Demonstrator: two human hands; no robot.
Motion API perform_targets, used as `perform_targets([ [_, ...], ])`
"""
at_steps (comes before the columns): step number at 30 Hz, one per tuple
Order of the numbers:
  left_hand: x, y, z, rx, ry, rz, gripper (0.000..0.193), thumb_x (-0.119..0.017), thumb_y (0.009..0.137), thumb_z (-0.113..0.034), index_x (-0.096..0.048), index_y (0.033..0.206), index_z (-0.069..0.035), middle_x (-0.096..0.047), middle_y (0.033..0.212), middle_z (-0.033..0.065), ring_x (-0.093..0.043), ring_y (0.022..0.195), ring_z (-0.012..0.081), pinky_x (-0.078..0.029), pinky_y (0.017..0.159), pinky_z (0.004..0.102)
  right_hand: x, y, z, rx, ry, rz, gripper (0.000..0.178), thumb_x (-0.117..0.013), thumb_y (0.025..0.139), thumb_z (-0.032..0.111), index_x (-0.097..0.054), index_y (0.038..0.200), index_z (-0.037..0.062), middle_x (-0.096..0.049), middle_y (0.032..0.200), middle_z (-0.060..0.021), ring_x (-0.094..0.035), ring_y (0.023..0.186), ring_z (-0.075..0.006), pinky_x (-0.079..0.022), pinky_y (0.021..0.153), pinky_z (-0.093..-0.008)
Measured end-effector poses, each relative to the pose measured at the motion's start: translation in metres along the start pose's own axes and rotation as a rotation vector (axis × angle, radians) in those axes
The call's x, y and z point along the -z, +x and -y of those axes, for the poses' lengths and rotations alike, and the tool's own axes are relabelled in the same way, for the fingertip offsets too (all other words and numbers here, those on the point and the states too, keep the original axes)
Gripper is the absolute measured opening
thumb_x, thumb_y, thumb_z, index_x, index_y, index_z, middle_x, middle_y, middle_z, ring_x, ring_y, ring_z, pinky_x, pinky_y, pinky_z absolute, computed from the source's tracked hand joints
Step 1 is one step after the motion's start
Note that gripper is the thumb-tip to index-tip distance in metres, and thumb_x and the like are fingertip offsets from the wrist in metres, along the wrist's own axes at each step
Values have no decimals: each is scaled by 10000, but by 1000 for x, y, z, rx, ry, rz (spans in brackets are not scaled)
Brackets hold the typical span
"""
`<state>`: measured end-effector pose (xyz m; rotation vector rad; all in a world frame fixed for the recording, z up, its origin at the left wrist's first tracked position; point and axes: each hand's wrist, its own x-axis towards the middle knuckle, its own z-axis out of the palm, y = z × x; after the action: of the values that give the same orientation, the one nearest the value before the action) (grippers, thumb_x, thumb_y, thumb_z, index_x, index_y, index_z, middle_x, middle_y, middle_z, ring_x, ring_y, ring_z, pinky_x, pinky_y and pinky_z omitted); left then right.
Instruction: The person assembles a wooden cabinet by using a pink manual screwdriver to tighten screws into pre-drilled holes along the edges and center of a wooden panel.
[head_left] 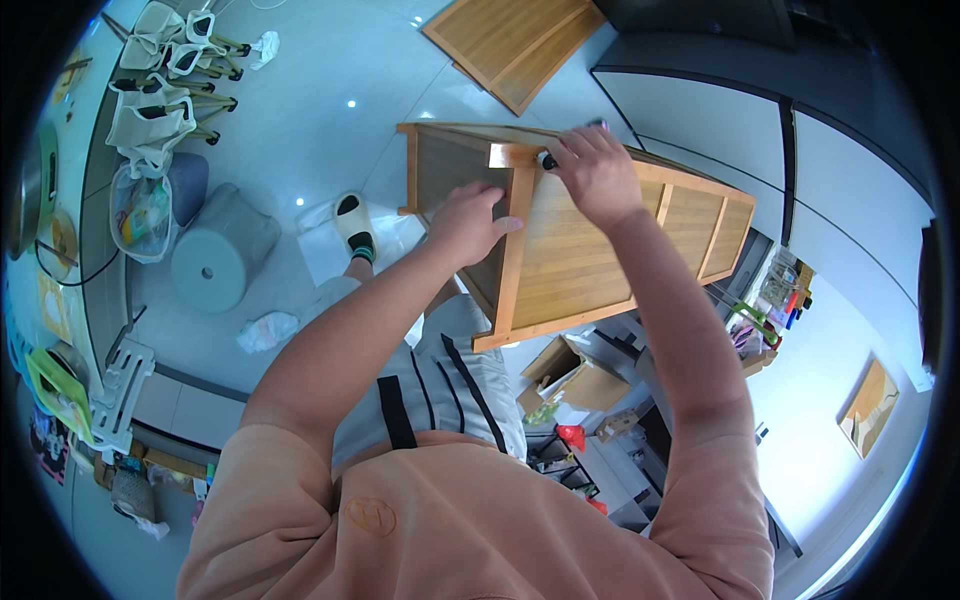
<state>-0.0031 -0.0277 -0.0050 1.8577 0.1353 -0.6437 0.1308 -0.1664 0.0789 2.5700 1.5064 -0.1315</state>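
Observation:
In front of me stands a partly boxed wooden furniture frame (560, 265) with light wood rails and panelled sides. My left hand (470, 225) rests at its near corner post (518, 250), fingers over the edge and thumb on the post. Close to the top of that post, my right hand (598, 178) is closed round a small tool with a black end (546, 160). My fingers cover most of the tool, so its kind does not show. A pale, brightly lit piece (505, 155) shows at the top corner beside it.
Loose wooden panels (515, 45) lie on the floor ahead. To the left are a grey plastic stool (225, 250), a lined bin (143, 215) and white folding chairs (150, 115). An open cardboard box (580, 375) sits behind the frame at right. My slippered foot (355, 225) is near the frame.

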Motion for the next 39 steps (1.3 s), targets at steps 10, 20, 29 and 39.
perform_targets([
  [10, -5, -4, 6, -29, 15, -98, 517, -624, 848, -400, -550, 1204, -32, -530, 1235, 156, -480, 1168, 336, -407, 969, 417, -10, 10, 53, -872, 416, 420, 454, -552, 869, 468, -631, 820, 24, -664, 748, -184, -664, 754, -321, -523, 690, -426],
  [20, -6, -4, 1, -6, 49, -113, 485, -618, 846, -394, -572, 1183, -47, -533, 1235, 129, -494, 1138, 324, -425, 947, 421, 0, 6, -2, 83, 47, 235, 212, -584, 818, 221, -606, 795, 11, -608, 707, -124, -628, 718, -253, -512, 642, -371],
  [29, -3, -3, 4, 12, 66, -62, 503, -637, 841, -386, -557, 1200, -43, -530, 1242, 147, -482, 1166, 327, -415, 960, 419, -18, 8, 56, -892, 428, 347, 449, -539, 890, 419, -631, 724, 12, -642, 698, -215, -644, 689, -373, -520, 654, -425],
  [39, -7, -4, 6, -23, 43, -117, 507, -637, 840, -385, -557, 1193, -29, -533, 1226, 160, -473, 1166, 336, -398, 976, 411, 1, 6, 8, 61, -100, 299, 225, -607, 846, 259, -552, 869, 42, -636, 871, -115, -634, 859, -243, -518, 714, -338],
])
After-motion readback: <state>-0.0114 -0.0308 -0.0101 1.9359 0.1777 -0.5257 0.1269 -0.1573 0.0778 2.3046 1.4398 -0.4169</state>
